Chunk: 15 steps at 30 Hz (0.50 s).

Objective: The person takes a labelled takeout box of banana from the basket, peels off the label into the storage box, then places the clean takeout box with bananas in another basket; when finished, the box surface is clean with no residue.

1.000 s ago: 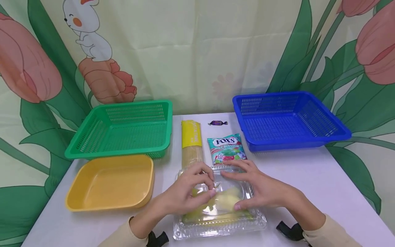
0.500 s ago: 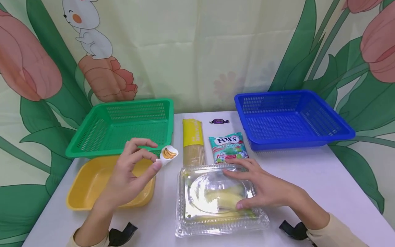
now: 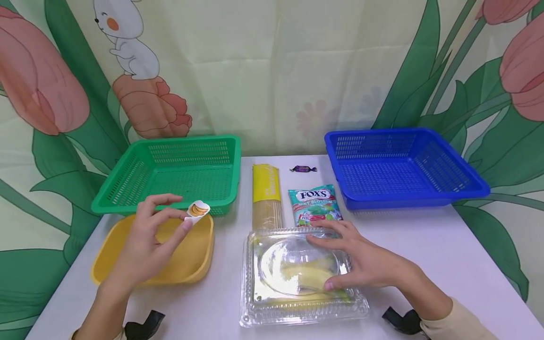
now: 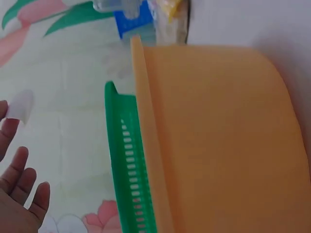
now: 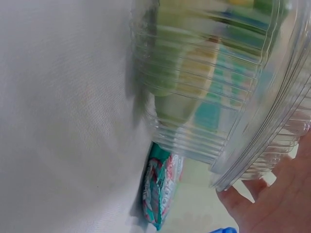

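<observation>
Between thumb and index finger, my left hand [image 3: 146, 241] pinches a small white sticker [image 3: 198, 210] printed with bananas, held up above the yellow tub [image 3: 204, 250]. In the left wrist view the sticker [image 4: 20, 106] shows pale at the fingertips, its other fingers spread. My right hand [image 3: 361, 257] rests with spread fingers on the lid of a clear plastic clamshell box [image 3: 272, 314]. Yellow-green bananas [image 3: 310, 274] lie inside the box, blurred by glare on the lid. From the side, the right wrist view shows the box [image 5: 194, 141] with my fingers at its rim.
A green basket [image 3: 170, 208] stands behind the yellow tub, a blue basket [image 3: 408, 200] at back right. Between them lie a yellow-topped pack of noodle-like sticks [image 3: 266, 198], a purple wrapped candy [image 3: 303, 168] and a Fox's candy bag [image 3: 314, 204], just behind the box.
My left hand has lifted from the box lid with the banana sticker and moved left over the yellow tub. My right hand has stayed on the lid.
</observation>
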Available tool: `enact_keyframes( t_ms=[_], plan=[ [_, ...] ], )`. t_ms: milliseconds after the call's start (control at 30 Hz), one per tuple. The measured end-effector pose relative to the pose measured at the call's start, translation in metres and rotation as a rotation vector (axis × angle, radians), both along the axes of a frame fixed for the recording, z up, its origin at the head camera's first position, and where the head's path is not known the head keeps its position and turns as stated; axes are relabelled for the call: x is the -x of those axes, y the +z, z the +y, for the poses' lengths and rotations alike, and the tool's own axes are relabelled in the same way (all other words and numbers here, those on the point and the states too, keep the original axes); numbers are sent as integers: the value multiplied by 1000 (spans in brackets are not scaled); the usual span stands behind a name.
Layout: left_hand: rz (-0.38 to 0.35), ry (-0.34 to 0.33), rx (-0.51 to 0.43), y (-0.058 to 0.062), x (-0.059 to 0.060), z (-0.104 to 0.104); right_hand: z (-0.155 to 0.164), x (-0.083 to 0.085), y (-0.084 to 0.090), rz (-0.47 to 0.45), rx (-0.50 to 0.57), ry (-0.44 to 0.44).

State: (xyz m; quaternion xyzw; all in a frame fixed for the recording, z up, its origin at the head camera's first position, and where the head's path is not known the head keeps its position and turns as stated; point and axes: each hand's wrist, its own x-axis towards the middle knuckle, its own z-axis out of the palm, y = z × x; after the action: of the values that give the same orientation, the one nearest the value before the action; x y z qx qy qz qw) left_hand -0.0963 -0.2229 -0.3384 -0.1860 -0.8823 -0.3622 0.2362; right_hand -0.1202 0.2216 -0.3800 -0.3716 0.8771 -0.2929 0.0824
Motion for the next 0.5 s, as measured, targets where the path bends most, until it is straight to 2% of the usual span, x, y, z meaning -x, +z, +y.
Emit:
enact_keyframes(
  t_ms=[167,300,500],
  plan=[
    [-7,51,13,-4,1,-17,1,-1,-1,7,2,0],
    [-58,89,54,-6,1,-28,1,-1,-1,9,3,0],
    [-116,105,92,-14,1,-44,1,1,-2,16,13,24]
  ],
)
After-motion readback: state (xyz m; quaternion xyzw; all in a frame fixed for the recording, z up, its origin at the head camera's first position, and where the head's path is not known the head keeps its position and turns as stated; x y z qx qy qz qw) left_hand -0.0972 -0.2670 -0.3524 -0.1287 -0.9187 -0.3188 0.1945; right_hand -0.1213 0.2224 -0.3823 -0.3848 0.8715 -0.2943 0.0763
